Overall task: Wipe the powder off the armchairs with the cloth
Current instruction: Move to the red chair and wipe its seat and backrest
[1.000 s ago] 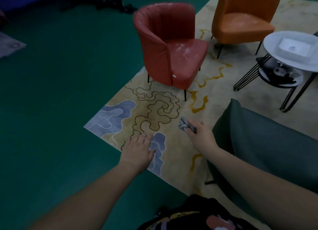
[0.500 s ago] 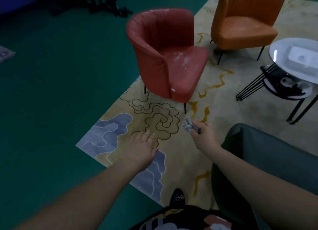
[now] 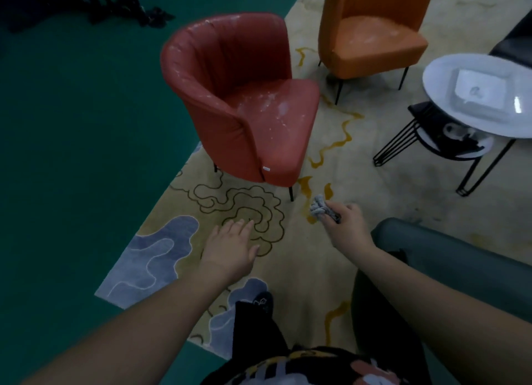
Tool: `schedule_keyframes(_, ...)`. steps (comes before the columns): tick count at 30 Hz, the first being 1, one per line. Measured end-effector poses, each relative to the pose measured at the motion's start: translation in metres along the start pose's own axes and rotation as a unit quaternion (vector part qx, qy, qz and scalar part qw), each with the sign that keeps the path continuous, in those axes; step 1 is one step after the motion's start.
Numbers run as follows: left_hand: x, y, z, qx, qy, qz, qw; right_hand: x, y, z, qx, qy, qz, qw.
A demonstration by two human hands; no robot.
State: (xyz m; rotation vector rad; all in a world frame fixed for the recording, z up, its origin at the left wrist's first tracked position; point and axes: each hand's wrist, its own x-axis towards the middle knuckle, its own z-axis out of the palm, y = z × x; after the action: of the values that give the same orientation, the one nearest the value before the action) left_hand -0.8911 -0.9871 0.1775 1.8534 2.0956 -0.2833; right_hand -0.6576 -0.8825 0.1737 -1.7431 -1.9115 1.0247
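Observation:
A red armchair (image 3: 247,96) stands ahead on the rug, its seat and back rim speckled with white powder. Behind it to the right is an orange armchair (image 3: 374,30), also dusted white on the seat. My right hand (image 3: 347,226) grips a bunched grey cloth (image 3: 320,208), held in the air short of the red chair's front leg. My left hand (image 3: 230,248) reaches forward with flat fingers and holds nothing. A dark green armchair (image 3: 454,266) is beside my right arm.
A round white side table (image 3: 437,96) on black wire legs stands at the right, with a white square dish (image 3: 480,88) on top. The patterned beige rug (image 3: 316,269) borders green floor (image 3: 72,154) to the left. Dark clutter (image 3: 129,7) lies far left.
I have stepped closer to the red armchair, which now looks larger and nearer. Both hands advanced with me; the cloth stays in my right hand. A dark shoe has come into view below.

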Motion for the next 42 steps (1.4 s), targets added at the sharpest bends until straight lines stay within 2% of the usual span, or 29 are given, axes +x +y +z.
schedule_keyframes(3,0.043,-0.011,-0.017,0.006,0.004,0.025,1.0,0.034,-0.005,-0.005,-0.009,0.024,-0.003,1.0)
schedule_keyframes(6,0.084,-0.02,-0.037,0.009,0.0,0.041,0.999,0.065,-0.014,-0.008,-0.023,0.024,0.031,0.999)
schedule_keyframes(11,0.138,-0.03,-0.063,0.01,-0.001,0.066,0.998,0.107,-0.029,-0.009,0.021,0.065,0.07,0.995)
schedule_keyframes(21,0.256,-0.024,-0.086,-0.025,-0.012,0.055,0.998,0.233,-0.023,-0.026,0.004,0.071,0.081,0.994)
schedule_keyframes(27,0.359,0.007,-0.109,-0.038,-0.01,0.017,0.999,0.353,-0.011,-0.056,0.006,0.045,0.066,0.997)
schedule_keyframes(34,0.46,0.038,-0.155,-0.028,-0.009,-0.027,0.999,0.475,-0.019,-0.107,-0.021,-0.003,-0.022,1.0)
schedule_keyframes(42,0.531,0.018,-0.18,-0.065,-0.014,-0.099,0.993,0.588,-0.047,-0.105,-0.039,-0.046,-0.051,0.997)
